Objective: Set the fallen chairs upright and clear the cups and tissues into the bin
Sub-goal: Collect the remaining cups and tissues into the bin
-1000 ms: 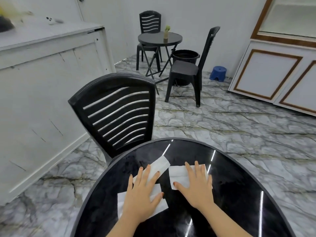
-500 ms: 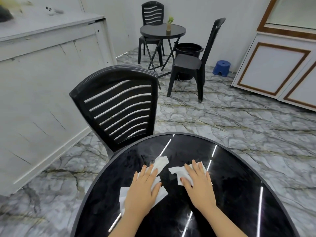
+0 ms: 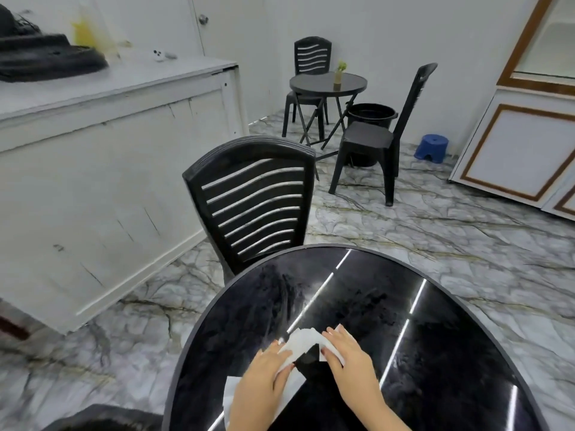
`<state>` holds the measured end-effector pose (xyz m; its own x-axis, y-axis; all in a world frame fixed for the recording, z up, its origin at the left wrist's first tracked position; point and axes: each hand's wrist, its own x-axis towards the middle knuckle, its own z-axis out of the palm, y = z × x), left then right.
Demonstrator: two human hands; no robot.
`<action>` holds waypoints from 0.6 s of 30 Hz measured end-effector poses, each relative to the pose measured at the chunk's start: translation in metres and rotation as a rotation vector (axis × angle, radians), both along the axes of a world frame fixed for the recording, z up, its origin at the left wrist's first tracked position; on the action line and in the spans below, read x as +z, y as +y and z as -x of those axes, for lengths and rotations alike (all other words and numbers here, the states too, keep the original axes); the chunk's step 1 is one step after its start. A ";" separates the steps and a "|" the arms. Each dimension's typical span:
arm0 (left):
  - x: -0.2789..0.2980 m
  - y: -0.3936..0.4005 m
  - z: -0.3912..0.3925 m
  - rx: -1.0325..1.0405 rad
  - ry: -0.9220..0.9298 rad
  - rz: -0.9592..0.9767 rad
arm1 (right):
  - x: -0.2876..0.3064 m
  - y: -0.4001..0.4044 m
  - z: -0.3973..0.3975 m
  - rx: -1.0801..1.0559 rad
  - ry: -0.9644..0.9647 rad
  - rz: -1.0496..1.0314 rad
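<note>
Tissues [image 3: 303,339] lie bunched on the near part of a glossy black round table [image 3: 435,321], gathered between both hands. Left hand [image 3: 264,384] rests flat on the tabletop, fingers fairly straight, pressing on white tissue; part of a sheet shows under its palm and out to its left near the table's edge. Right hand [image 3: 348,359] lies beside it, fingers extended over the other end of the tissue; whether the thumb pinches the paper cannot be told. Tissue rises in a small peak between the two sets of fingertips.

Black slatted chair [image 3: 255,197] stands upright just beyond the table's far-left rim, its back facing the camera. Farther off, a second round table [image 3: 326,84] with a small potted plant [image 3: 339,73] on it. Two more black chairs stand upright there, one behind [image 3: 312,56] that table and one [image 3: 379,132] on its right side. Black bin [image 3: 371,112] sits on the floor between that table and the right-hand chair. Blue stool [image 3: 432,147] near a white cabinet [image 3: 513,144] at right. White counter [image 3: 109,157] runs along the left.
</note>
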<state>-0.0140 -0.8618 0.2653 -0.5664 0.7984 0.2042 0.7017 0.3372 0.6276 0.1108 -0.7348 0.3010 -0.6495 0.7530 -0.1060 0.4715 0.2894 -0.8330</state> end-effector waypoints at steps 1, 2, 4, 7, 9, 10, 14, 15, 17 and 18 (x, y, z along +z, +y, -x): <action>0.004 -0.010 -0.005 0.026 0.006 -0.016 | 0.001 -0.006 0.002 0.029 0.005 0.009; 0.006 -0.020 -0.008 0.054 0.034 -0.038 | 0.001 -0.011 0.005 0.062 0.009 -0.001; 0.013 -0.042 -0.009 0.096 0.053 -0.028 | -0.001 -0.024 0.015 0.129 -0.004 -0.018; 0.020 -0.082 0.005 0.252 -0.003 -0.017 | 0.009 -0.054 0.040 0.240 0.014 -0.067; 0.026 -0.114 0.020 0.349 -0.050 -0.017 | 0.014 -0.077 0.061 0.336 0.038 -0.128; 0.031 -0.131 0.027 0.409 -0.074 -0.030 | 0.017 -0.091 0.072 0.385 0.044 -0.137; 0.048 -0.205 0.051 0.622 -0.129 -0.079 | 0.024 -0.156 0.115 0.522 0.061 -0.148; 0.049 -0.225 0.056 0.649 -0.122 -0.067 | 0.024 -0.175 0.125 0.568 0.055 -0.160; 0.047 -0.265 0.063 0.718 -0.138 -0.055 | 0.023 -0.215 0.141 0.636 0.030 -0.158; 0.044 -0.285 0.065 0.753 -0.161 -0.065 | 0.021 -0.237 0.147 0.660 0.012 -0.140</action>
